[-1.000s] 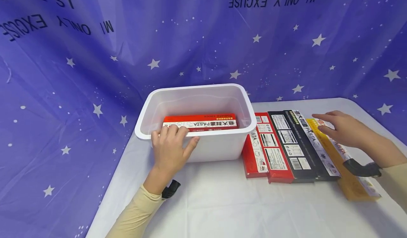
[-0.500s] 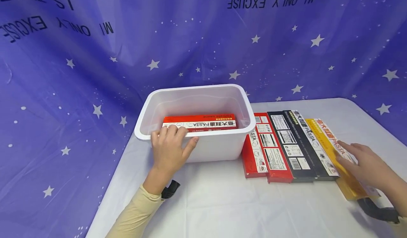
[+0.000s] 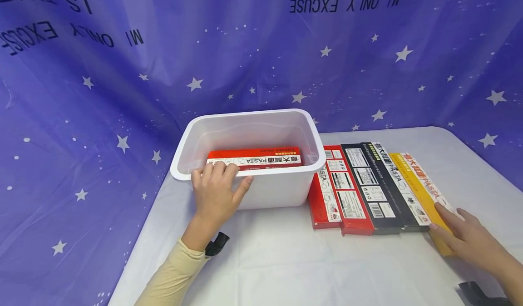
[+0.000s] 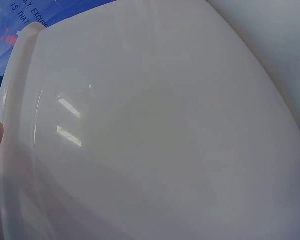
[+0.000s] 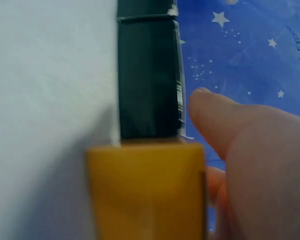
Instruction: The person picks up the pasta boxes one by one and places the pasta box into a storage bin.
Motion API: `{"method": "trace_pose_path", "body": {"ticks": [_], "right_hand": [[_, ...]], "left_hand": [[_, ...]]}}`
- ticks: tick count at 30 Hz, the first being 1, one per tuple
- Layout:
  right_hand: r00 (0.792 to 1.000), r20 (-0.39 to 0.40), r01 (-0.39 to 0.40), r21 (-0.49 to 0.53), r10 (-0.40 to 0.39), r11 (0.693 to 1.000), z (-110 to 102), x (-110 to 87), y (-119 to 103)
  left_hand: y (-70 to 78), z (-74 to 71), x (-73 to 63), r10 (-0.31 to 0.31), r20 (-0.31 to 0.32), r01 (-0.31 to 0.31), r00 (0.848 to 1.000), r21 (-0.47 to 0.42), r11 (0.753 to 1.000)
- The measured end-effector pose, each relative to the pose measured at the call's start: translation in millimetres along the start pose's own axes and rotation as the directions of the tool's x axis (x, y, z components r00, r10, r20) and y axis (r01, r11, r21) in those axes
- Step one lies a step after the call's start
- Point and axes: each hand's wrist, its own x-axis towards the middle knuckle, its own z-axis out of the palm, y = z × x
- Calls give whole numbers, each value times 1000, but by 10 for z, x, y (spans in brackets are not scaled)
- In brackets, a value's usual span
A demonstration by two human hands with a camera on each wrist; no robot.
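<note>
My left hand (image 3: 216,190) grips the near rim of a white plastic bin (image 3: 278,190), fingers over the edge and thumb along the outside. In the left wrist view the bin's wall (image 4: 155,120) fills most of the picture. Inside the bin lies a red pasta box (image 3: 255,153). My right hand (image 3: 470,238) is over the near end of a yellow pasta box (image 3: 414,183), its fingers extended. The right wrist view has the end of that yellow box (image 5: 146,192) beside the thumb (image 5: 215,115); whether the hand touches it is unclear.
Left of the yellow box, a row of boxes lies side by side on the white-covered table (image 3: 306,269): a black pair (image 3: 373,179) and a red pair (image 3: 345,183). The red ones adjoin the bin. A purple starry curtain (image 3: 253,47) hangs behind.
My right hand has moved toward me along the yellow box, from its far end to its near end. My left hand stays on the bin's rim.
</note>
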Motion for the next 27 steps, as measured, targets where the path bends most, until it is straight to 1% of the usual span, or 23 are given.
{"method": "trace_pose_path", "body": {"ticks": [5, 9, 12, 16, 22, 24, 27], "right_hand": [[999, 8, -36, -18, 36, 999, 73, 8, 10], [999, -53, -3, -36, 1, 999, 91, -17, 9], [997, -79, 10, -40, -13, 999, 120, -30, 22], [995, -94, -28, -45, 23, 999, 141, -54, 36], [986, -152, -85, -70, 73, 994, 141, -73, 45], [982, -159, -112, -77, 99, 991, 143, -65, 36], [979, -148, -153, -82, 140, 985, 152, -56, 23]], "left_hand": [[-7, 10, -7, 6, -16, -6, 1000, -5, 1000], [-10, 17, -8, 7, -27, -7, 1000, -1, 1000], [-10, 21, -8, 12, -28, -12, 1000, 1, 1000], [-4, 25, -9, 19, -24, -19, 1000, -4, 1000], [-4, 25, -19, 18, -31, -18, 999, -2, 1000], [-6, 25, -19, 17, -33, -17, 999, -3, 1000], [-9, 25, -18, 16, -34, -16, 999, -3, 1000]]}}
